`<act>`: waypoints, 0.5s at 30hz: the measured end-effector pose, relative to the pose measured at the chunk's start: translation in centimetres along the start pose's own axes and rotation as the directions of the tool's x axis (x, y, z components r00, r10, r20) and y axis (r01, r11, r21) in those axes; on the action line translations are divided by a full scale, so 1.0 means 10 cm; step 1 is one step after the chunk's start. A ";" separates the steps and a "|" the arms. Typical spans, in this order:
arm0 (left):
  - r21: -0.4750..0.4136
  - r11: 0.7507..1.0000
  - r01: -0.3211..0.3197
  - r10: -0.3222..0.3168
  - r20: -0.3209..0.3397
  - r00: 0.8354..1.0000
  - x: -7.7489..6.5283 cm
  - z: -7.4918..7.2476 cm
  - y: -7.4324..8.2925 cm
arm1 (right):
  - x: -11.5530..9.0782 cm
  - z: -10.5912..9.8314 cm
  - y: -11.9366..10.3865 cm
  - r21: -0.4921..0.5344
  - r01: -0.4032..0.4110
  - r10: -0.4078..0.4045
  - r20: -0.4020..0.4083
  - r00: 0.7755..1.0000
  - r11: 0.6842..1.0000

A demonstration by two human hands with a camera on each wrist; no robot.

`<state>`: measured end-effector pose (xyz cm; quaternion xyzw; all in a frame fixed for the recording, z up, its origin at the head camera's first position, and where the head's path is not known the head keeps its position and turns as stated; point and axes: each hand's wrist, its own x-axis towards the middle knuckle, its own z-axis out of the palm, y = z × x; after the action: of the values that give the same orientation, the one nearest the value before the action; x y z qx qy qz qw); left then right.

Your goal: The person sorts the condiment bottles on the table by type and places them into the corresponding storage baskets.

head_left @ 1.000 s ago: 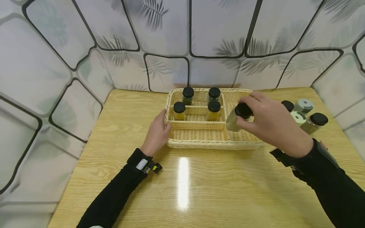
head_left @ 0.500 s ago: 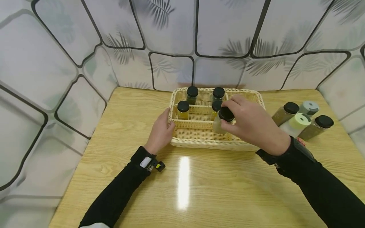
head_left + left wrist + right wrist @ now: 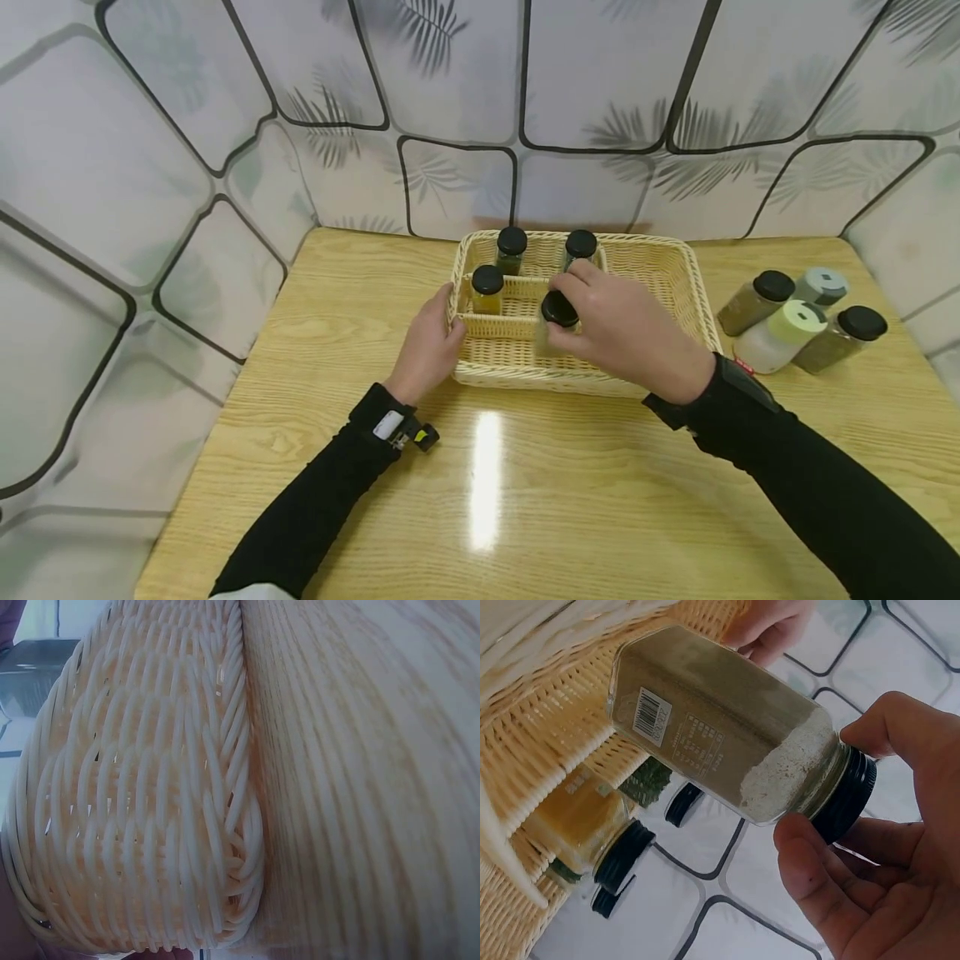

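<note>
My right hand point(image 3: 630, 321) pinches a clear spice jar point(image 3: 712, 727) by its black lid, thumb on one side and fingers on the other. Greyish-brown powder fills most of the jar, and a barcode label marks its side. In the head view it is over the front compartment of a pale wicker basket point(image 3: 525, 377). My left hand point(image 3: 426, 346) grips the basket's left end. Inside stand a yellow jar point(image 3: 487, 292) in the middle row and two dark-lidded jars at the back, left point(image 3: 512, 243) and right point(image 3: 581, 244). My right hand hides another yellow jar.
To the basket's right, a group of bottles stands on the wooden table point(image 3: 375, 517): a black-lidded jar point(image 3: 753, 307), a grey-capped one point(image 3: 821, 287), a pale green-capped bottle point(image 3: 780, 337) and another black-lidded jar point(image 3: 840, 337). A patterned cloth wall point(image 3: 570, 187) rises close behind the basket.
My right hand has carried the jar leftward, from the basket's right compartment to above the front one. My left hand keeps its hold on the basket's end.
</note>
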<state>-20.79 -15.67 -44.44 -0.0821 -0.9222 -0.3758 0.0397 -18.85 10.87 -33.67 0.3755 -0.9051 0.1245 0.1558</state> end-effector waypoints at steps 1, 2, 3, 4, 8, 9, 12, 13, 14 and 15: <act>0.002 1.000 0.000 0.000 -0.001 1.000 0.00 0.00 0.00 | 0.01 0.02 -0.01 -0.001 0.005 -0.005 0.001 1.000 1.000; 0.002 1.000 0.000 0.000 -0.002 1.000 0.00 0.00 0.00 | 0.03 0.04 -0.02 -0.001 0.011 -0.011 0.001 1.000 1.000; 0.001 1.000 0.001 -0.001 -0.003 1.000 0.00 0.00 0.01 | 0.04 0.06 -0.03 0.002 0.017 -0.017 0.000 1.000 1.000; 0.000 1.000 0.003 -0.003 -0.003 1.000 0.00 0.00 0.01 | 0.05 0.09 -0.04 0.001 0.025 -0.025 -0.003 1.000 1.000; -0.002 1.000 0.007 -0.008 -0.003 1.000 0.00 -0.01 0.01 | 0.10 0.18 -0.09 0.001 0.047 -0.047 -0.004 0.999 0.999; -0.001 1.000 0.009 -0.009 -0.003 1.000 -0.01 -0.01 0.02 | 0.11 0.21 -0.11 0.003 0.049 -0.049 -0.001 0.999 0.999; 0.005 1.000 0.011 -0.011 -0.002 1.000 0.00 -0.01 0.01 | 0.15 0.28 -0.16 0.000 0.049 -0.049 0.016 0.999 0.999; 0.005 1.000 0.011 -0.010 -0.003 1.000 0.00 -0.01 0.01 | 0.16 0.30 -0.18 -0.001 0.047 -0.047 0.023 0.999 0.999; 0.005 1.000 0.010 -0.010 -0.003 1.000 0.00 -0.01 0.01 | 0.18 0.32 -0.19 0.000 0.046 -0.046 0.029 0.999 0.999; 0.006 1.000 0.009 -0.009 -0.003 1.000 0.00 0.00 0.01 | 0.19 0.34 -0.21 -0.001 0.043 -0.043 0.036 0.998 0.999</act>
<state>-20.77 -15.63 -44.34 -0.0771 -0.9237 -0.3732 0.0397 -19.32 7.05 -35.89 0.3969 -0.8996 0.1137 0.1423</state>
